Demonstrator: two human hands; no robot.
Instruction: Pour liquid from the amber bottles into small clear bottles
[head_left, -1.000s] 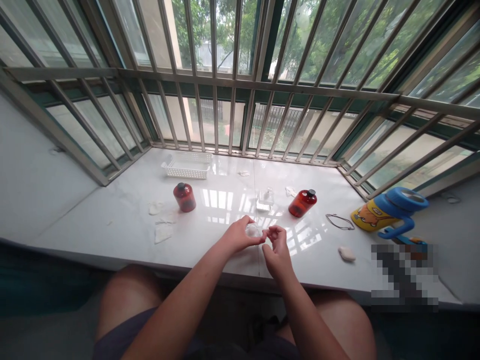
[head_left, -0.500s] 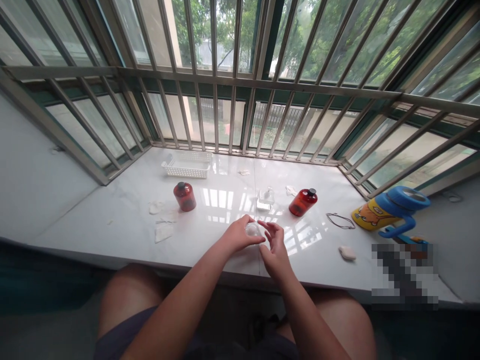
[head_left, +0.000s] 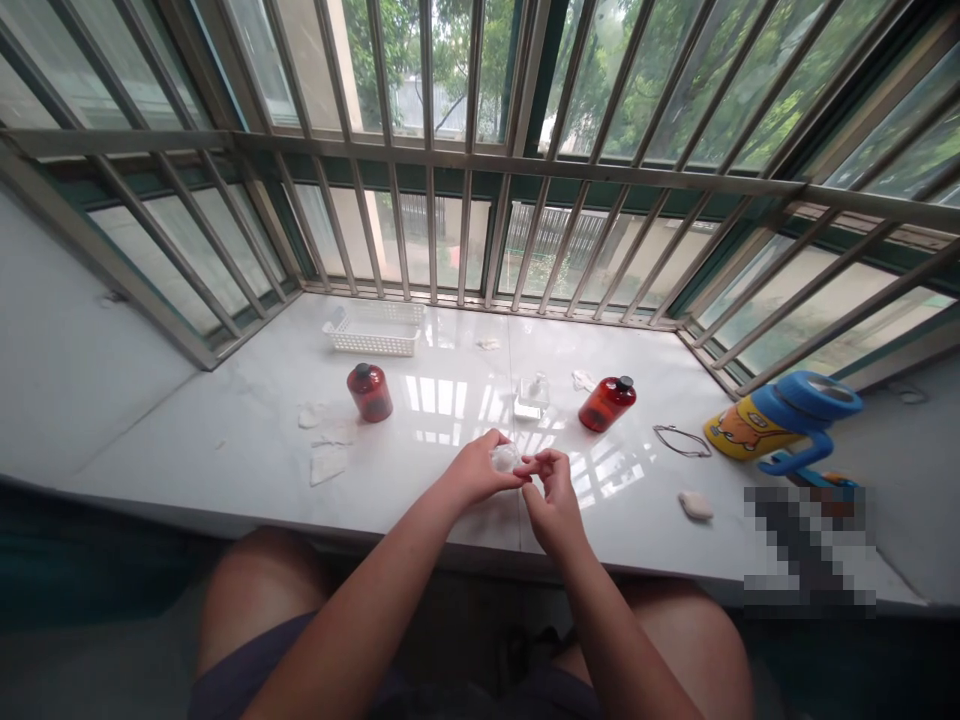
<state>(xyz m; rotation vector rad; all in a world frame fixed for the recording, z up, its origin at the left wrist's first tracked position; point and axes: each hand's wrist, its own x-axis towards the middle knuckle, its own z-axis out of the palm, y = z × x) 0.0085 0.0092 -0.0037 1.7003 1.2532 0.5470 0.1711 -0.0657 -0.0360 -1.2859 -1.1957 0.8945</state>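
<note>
My left hand (head_left: 478, 468) is wrapped round a small clear, glass-like piece (head_left: 505, 458), just above the counter near its front edge. It may be a little bottle; its exact kind does not show. Close against its right side is my right hand (head_left: 553, 492), with bent fingers drawn together at the tips. What those fingertips pinch, if anything, is too small to tell. Behind my hands stands a clear square glass bottle (head_left: 531, 398). Two red-brown bottles with dark caps, one on the left (head_left: 370, 394) and one on the right (head_left: 606, 404), stand farther out.
A white perforated basket (head_left: 377, 333) sits at the back left. Crumpled tissue (head_left: 328, 463) lies at left. To the right are a thin cord loop (head_left: 681, 441), a pale eraser-like block (head_left: 696, 506) and a blue-yellow cup (head_left: 772, 418). Metal window bars (head_left: 487, 160) border the counter.
My right fingers have closed in and bent together beside the clear piece; before, they were spread apart. My left hand keeps its hold in nearly the same place.
</note>
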